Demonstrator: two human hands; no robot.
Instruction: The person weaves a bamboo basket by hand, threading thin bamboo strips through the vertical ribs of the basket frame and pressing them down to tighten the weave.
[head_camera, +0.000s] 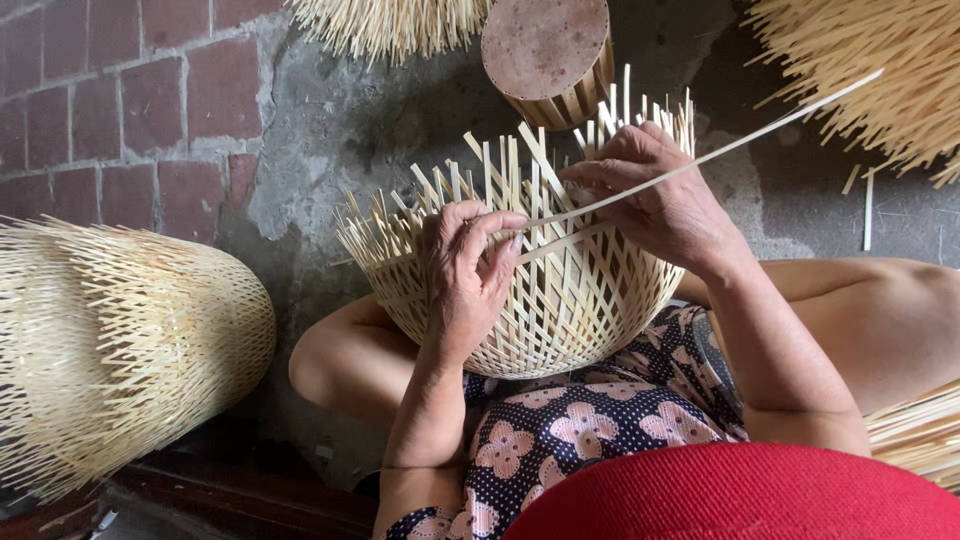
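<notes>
head view: only cam, looks down at lap w/ work in frame centre.
basket: half-woven bamboo basket (545, 300), rounded body resting on the knees, mid-frame; loose upright slat ends fan out along its upper rim.
long strip: thin bamboo strip (740, 140) runs from upper right of frame down-left into the weave, ending betw. the two hands.
left hand: left hand (465, 270) centre-left, fingers curled tog. on the rim, thumb + forefinger pinched on the strip's near end and a slat.
right hand: right hand (655, 195) centre-right, fingers closed down over the strip and the upright slats, pressing them to the rim.
step in hand (judgement): looks like threading the strip over/under the uprights round the rim.
doing it well (judgement): keep strip flat, not twisted; hold the last crossing tight w/ left thumb while right feeds; push each pass snug vs. the row below; don't kink the long free end.
left of frame: finished woven piece (120, 350), big, lying on its side, lower left.
top of frame: round wooden block (548, 50) top centre; slat bundles (880, 70) upper right, more at upper centre.
floor: rough concrete floor (330, 120), brick paving (120, 100) upper left.
bottom: floral-print clothing (580, 420), red knit edge (740, 500) lower right.
</notes>
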